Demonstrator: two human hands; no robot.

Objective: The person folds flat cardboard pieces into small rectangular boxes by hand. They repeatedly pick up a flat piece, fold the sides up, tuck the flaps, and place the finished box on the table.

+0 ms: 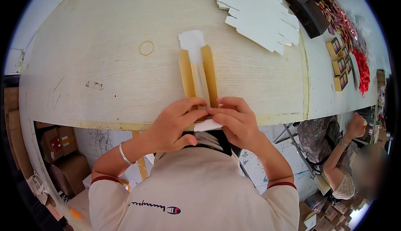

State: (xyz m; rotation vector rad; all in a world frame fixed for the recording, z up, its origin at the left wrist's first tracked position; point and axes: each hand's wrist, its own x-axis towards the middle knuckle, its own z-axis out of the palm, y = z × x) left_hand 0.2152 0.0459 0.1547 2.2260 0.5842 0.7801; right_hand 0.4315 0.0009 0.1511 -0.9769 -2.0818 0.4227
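Note:
A partly folded cardboard box (210,74), gold on its long side panels and white elsewhere, lies lengthwise in front of me at the table's near edge. Its white far flap (192,42) lies spread out beyond the two raised gold sides. My left hand (177,122) has its fingers closed on the box's near end, thumb held apart. From the other side my right hand (237,121) pinches the same end, fingertips close to the left ones. Below the fingers a white near flap (207,125) sticks out over the edge. The fingers partly hide the folds there.
A stack of flat white box blanks (261,18) lies at the far right, beside a dark plastic tray (309,16). A rubber band (146,48) is on the table to the left. Several small gold boxes (340,66) stand at right, near another person's hand (355,125).

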